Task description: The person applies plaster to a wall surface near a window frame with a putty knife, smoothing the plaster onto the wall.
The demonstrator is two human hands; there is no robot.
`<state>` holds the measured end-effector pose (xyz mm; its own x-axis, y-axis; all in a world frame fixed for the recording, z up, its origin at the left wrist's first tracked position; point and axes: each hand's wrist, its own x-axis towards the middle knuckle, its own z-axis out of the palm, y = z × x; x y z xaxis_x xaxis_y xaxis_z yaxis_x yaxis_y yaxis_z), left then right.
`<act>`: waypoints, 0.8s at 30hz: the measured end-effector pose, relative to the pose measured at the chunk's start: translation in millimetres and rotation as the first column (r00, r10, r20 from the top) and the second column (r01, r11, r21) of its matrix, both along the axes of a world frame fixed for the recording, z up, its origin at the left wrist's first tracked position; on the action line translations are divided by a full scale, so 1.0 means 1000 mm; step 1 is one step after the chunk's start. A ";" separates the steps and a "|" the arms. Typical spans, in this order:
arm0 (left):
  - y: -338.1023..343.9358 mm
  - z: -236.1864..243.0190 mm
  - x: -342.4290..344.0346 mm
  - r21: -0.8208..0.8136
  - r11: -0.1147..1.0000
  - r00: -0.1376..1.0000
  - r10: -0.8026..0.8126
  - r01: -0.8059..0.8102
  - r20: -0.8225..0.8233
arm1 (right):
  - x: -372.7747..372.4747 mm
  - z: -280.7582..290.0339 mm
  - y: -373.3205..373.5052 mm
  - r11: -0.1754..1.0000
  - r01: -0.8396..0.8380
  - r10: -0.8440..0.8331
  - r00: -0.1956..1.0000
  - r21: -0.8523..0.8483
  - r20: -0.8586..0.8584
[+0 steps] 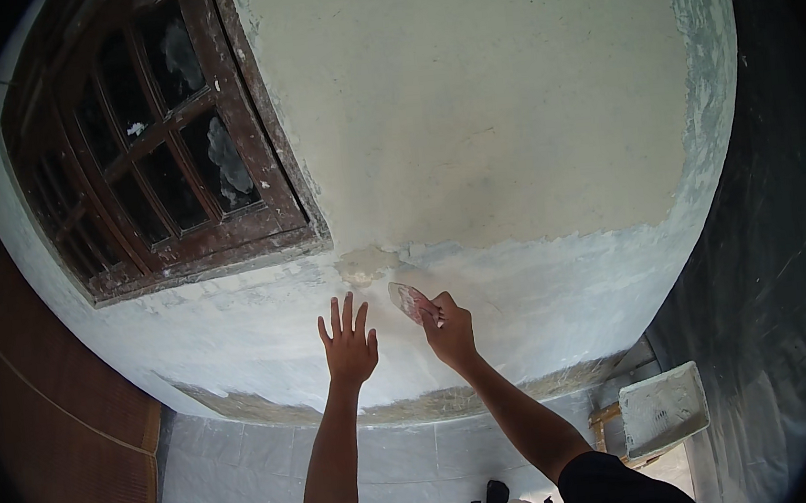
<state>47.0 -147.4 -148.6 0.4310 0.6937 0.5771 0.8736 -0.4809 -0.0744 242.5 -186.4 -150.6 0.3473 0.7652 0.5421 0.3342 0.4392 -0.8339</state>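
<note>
Reddish scraper (409, 301) near the wall (507, 127), clamped in the right hand (452, 331), just right of a rough patch (366, 265). Probably light, stiff, perhaps slippery where smeared; best held at the rear, clear of the edge. Just left, left hand (349, 350) empty, fingers (336, 317) spread. Farther left, brown window (173, 145); near right, pale tray (666, 410).

Seen from the wearer's head, through the left of two side-by-side fisheye lenses, a plastered wall (514, 98) bows across the middle of a wide, upright view. The camera faces the wall from nearby and tips downward, taking in a wood-framed window (166, 138) at upper left and gray floor (397, 458) below. The left forearm (332, 449) and right forearm (519, 407) reach in from the lower edge; blackness rounds the corners.
</note>
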 end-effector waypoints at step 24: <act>0.108 0.080 -0.037 0.446 0.850 0.949 -0.315 0.279 0.007 | -0.042 -0.040 0.041 0.877 0.146 -0.412 0.721 0.458 0.558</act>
